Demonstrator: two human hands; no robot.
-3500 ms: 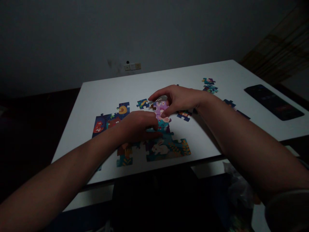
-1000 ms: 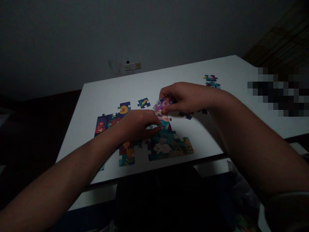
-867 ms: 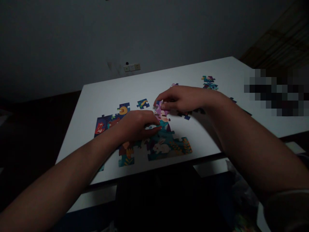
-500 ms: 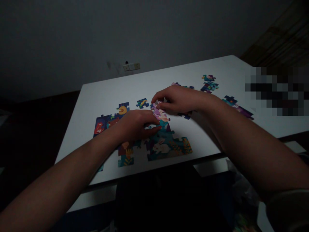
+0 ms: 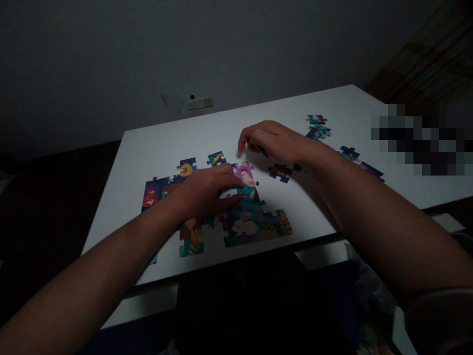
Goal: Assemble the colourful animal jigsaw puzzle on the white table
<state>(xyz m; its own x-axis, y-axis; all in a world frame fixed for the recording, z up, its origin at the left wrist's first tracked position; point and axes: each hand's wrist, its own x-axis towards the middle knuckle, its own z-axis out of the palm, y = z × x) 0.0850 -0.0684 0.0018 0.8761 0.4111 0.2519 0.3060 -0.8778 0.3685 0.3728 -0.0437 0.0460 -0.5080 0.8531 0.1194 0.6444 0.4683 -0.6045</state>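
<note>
1. Both my hands are over the white table [image 5: 166,141], and my marker is the rabbit section [image 5: 246,226], lying flat near the front edge.

2. My left hand [image 5: 207,190] is down just beyond and left of the rabbit section, thumb and forefinger parted over the joined part, nothing pinched between them that I can see.

3. My right hand [image 5: 273,140] hangs well beyond the rabbit section and a bit right, fingers curled downward. Whether I've got a piece in there, I can't tell.

4. Joined, by the look of it: the pink piece [image 5: 243,170], in line beyond the rabbit section. Left of the rabbit section lie the red animal section [image 5: 151,195] and the lion piece [image 5: 187,166]; my left arm [image 5: 125,241] hides how they link up.

5. Bare table shows between the rabbit section and the orange-leaf piece [image 5: 191,239] on its left, so that gap needs filling.

6. Loose, beyond the rabbit section: the yellow-patterned piece [image 5: 217,158] to the left, the dark piece [image 5: 279,172] to the right, and at least 4 more in 2 groups, the far group [image 5: 320,131] and the right group [image 5: 348,152]. I'd judge this well under way, not complete.
</note>
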